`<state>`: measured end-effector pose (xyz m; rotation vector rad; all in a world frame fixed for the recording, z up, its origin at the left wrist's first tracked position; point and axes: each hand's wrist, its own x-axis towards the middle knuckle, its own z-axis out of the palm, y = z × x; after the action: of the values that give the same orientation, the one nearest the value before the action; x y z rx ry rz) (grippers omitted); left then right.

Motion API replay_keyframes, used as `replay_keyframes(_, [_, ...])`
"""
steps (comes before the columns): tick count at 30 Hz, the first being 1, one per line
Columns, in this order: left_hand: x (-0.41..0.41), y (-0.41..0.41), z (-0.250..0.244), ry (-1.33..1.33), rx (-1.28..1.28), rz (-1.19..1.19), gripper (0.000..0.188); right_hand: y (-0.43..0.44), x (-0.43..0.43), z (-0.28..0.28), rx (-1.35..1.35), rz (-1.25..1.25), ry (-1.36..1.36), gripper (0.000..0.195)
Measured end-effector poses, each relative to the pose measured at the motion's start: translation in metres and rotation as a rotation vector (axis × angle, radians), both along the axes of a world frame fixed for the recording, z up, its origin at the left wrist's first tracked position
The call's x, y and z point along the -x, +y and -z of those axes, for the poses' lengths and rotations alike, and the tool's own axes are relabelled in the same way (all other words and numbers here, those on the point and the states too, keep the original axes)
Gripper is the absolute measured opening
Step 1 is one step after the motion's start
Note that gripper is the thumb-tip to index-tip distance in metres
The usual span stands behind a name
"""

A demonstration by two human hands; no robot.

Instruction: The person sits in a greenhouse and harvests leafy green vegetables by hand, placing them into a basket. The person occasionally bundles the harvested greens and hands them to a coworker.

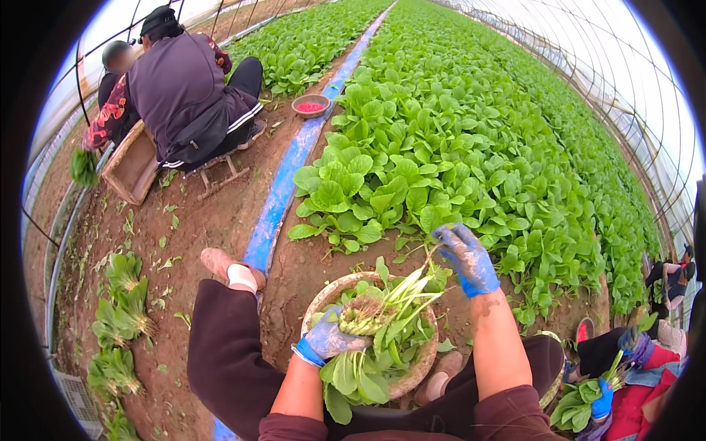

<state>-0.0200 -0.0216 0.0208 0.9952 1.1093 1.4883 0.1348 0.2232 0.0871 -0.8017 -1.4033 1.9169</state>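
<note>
My left hand (332, 337), in a soil-stained blue glove, grips a bunch of leafy greens (367, 318) with pale stems and brown roots. The bunch is over a round, mud-smeared basin (325, 292) between my legs, and more green leaves lie in the basin. Up and to the right, my right hand (468, 258), also in a dirty blue glove, pinches a thin, stringy root or stem by the fingertips. Some pale stems beside it slant toward that hand. Just beyond stand rooted leafy greens (358, 193) in the soil.
A blue strip (287, 176) runs along the ground, with a small bowl of red items (310, 106) on it. Tied bunches (122, 314) lie on the left soil. One co-worker (171, 93) sits by a wooden crate (132, 165); another's gloved hand (603, 399) holds greens at lower right.
</note>
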Motion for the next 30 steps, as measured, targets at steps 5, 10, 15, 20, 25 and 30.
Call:
replay_keyframes(5, [0.000, 0.001, -0.004, 0.014, -0.038, -0.060, 0.065, -0.018, -0.030, -0.017, -0.425, -0.104, -0.265, 0.027])
replay_keyframes(10, [-0.003, 0.004, 0.004, 0.057, 0.075, -0.007, 0.063, -0.035, -0.019, -0.011, -0.434, 0.182, -0.148, 0.015])
replay_keyframes(15, [0.004, -0.001, 0.011, 0.072, 0.079, 0.016, 0.060, -0.017, -0.056, 0.016, -0.147, 0.082, -0.044, 0.039])
replay_keyframes(20, [-0.006, 0.013, 0.014, 0.072, 0.121, 0.084, 0.064, -0.068, -0.057, 0.070, -0.010, -0.321, -0.027, 0.058])
replay_keyframes(25, [-0.014, 0.007, 0.016, 0.028, 0.191, 0.045, 0.060, -0.089, -0.010, 0.034, 0.153, -0.155, 0.117, 0.028])
replay_keyframes(30, [-0.007, 0.008, 0.018, -0.206, 0.133, -0.143, 0.043, -0.078, -0.018, -0.001, 0.127, -0.101, -0.045, 0.029])
